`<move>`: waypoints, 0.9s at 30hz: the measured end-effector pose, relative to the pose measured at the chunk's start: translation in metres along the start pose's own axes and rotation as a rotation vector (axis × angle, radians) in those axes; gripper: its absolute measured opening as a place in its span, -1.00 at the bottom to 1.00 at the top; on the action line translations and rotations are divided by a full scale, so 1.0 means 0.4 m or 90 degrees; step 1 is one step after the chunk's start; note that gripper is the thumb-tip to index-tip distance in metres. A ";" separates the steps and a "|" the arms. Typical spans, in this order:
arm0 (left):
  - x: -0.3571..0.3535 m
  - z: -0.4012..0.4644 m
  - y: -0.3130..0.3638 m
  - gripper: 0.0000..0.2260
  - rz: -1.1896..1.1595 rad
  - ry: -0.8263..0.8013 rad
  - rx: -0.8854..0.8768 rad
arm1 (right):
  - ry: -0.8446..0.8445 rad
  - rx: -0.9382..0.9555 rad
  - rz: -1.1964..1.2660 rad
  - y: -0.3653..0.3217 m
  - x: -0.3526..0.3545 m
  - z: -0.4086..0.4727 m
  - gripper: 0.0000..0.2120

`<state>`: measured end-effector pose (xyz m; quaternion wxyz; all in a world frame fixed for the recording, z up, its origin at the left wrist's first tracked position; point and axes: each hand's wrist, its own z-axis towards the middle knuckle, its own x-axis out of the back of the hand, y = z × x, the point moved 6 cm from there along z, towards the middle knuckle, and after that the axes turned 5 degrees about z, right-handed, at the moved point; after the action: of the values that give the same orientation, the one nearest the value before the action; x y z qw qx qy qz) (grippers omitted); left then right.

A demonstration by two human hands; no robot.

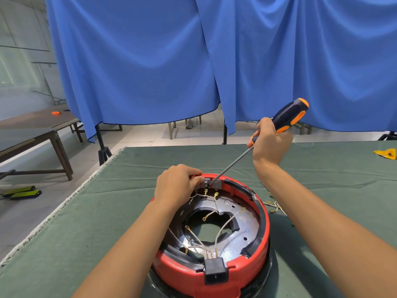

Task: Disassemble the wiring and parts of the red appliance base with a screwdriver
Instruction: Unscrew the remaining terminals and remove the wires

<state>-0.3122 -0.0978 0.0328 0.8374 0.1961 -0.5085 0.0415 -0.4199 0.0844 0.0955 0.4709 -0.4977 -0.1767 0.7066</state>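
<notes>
The red appliance base (pixel 265 229) lies upside down on the green cloth table (pixel 107 211), its metal plate and white wires (pixel 223 226) with brass terminals exposed. My left hand (pixel 178 186) grips the far rim beside a grey terminal block (pixel 211 183). My right hand (pixel 269 143) holds a black and orange screwdriver (pixel 287 116) by its handle. The shaft slants down and its tip sits at the terminal block. A black power socket (pixel 216 271) is set in the near rim.
Loose wires with brass connectors (pixel 275 206) lie on the cloth right of the base. A yellow object (pixel 386 154) rests at the far right edge. Blue curtains (pixel 193 61) hang behind the table. Brown benches (pixel 36 134) stand to the left.
</notes>
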 end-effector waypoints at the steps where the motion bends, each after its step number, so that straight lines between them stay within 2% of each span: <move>1: 0.001 0.000 0.000 -0.83 -0.002 -0.001 -0.001 | -0.004 0.005 0.000 -0.001 -0.001 -0.001 -0.85; 7: -0.003 0.001 0.002 -0.84 -0.005 -0.004 -0.002 | -0.015 0.002 -0.033 0.005 -0.008 0.007 -0.79; 12: -0.005 0.003 -0.002 -0.85 -0.007 -0.003 0.003 | 0.010 -0.057 -0.080 0.032 -0.016 0.031 -0.90; 16: -0.004 0.002 -0.001 -0.85 -0.011 0.003 0.000 | 0.010 -0.071 -0.132 0.046 -0.025 0.044 -0.80; 22: -0.004 0.005 -0.006 -0.83 -0.010 -0.003 0.006 | 0.027 -0.147 -0.206 0.090 -0.022 0.043 -0.79; 27: -0.010 0.007 -0.006 -0.81 -0.005 -0.006 0.002 | 0.033 -0.155 -0.159 0.086 -0.001 0.039 -0.75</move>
<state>-0.3157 -0.1006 0.0295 0.8350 0.1993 -0.5114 0.0379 -0.4504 0.0707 0.0779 0.4958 -0.5433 -0.3091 0.6029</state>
